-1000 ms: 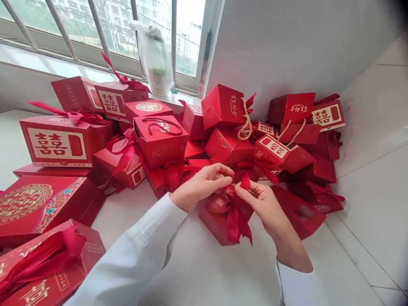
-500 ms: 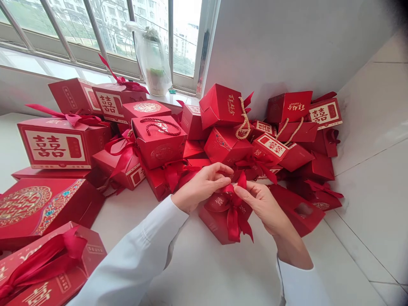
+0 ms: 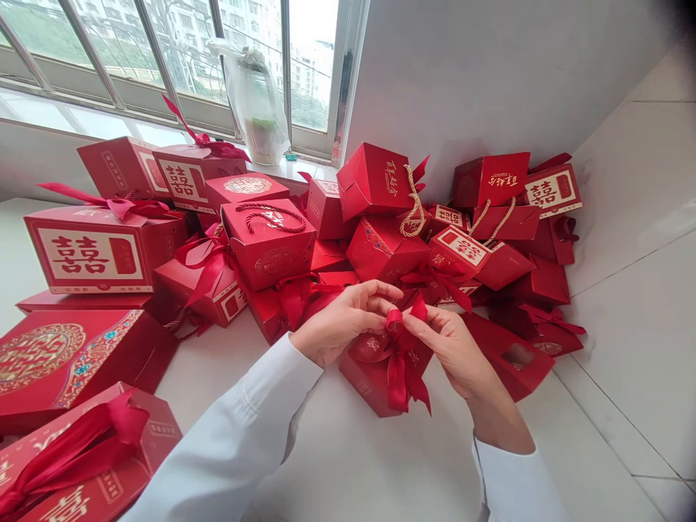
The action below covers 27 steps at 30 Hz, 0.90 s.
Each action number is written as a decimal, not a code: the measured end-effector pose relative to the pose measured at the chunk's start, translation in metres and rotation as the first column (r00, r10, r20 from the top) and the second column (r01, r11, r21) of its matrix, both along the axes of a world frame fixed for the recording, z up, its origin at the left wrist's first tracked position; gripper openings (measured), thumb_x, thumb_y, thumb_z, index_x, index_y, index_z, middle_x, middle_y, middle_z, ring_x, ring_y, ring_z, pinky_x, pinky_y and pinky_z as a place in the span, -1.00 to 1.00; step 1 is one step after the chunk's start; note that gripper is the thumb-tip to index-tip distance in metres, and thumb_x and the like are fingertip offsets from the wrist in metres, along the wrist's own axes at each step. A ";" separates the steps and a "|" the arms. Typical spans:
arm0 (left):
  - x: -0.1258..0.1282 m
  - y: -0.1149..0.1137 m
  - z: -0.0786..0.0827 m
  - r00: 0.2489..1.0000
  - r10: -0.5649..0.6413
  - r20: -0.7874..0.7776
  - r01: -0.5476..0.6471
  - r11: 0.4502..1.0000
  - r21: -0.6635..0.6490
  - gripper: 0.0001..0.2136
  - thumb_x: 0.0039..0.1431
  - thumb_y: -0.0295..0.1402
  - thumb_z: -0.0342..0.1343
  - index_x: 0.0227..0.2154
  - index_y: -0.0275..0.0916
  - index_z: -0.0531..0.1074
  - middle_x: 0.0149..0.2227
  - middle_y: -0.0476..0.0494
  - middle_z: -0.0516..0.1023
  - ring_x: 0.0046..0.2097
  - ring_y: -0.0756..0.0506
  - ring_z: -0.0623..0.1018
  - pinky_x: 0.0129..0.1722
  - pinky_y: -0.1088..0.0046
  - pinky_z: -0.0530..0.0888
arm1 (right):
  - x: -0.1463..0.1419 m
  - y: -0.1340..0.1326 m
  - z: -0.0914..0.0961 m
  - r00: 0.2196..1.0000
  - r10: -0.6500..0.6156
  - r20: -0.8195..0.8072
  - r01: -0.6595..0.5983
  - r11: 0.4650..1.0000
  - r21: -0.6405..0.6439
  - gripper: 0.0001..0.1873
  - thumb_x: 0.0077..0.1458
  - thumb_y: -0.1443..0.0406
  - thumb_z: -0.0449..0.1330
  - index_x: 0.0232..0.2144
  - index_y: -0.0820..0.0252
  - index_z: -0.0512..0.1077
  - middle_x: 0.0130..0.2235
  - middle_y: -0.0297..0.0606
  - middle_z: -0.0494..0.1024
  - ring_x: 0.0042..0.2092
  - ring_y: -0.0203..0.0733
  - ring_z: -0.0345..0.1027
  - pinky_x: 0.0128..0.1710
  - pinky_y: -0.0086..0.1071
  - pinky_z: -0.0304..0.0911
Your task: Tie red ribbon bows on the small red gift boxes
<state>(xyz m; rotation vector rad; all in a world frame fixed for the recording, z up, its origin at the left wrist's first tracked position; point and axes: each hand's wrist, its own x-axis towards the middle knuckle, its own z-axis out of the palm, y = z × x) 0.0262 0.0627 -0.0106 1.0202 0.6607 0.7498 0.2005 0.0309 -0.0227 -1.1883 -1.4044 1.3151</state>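
Red satin ribbon bow [image 3: 395,328] sits on a red cardboard gift box [image 3: 362,380] on the white stone counter [image 3: 348,457]; from afar I log my left hand [image 3: 340,322] and right hand [image 3: 449,348] closed in pinches on its loops, tying apparently in hand, the bow seeming to call for drawing snug.

Glossy red card is seen on the gift box [image 3: 364,384], smooth satin on its ribbon [image 3: 397,380], polished stone on the counter [image 3: 348,464]

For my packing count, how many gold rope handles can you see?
2: one handle on the tilted top-centre box, one handle on the right-hand box; more may be hidden.
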 end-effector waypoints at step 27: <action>0.020 -0.005 -0.015 0.804 0.515 -0.297 -0.129 0.640 0.758 -0.60 -0.22 -0.74 -0.13 -0.33 -0.26 0.40 -0.51 0.09 0.32 -0.45 0.08 0.33 -0.45 0.62 0.27 | -0.004 -0.003 0.003 0.987 0.030 0.155 -0.042 0.997 0.072 -0.74 0.02 0.15 0.24 -0.28 0.20 0.48 -0.28 -0.26 0.52 -0.24 -0.15 0.38 -0.27 -0.36 0.30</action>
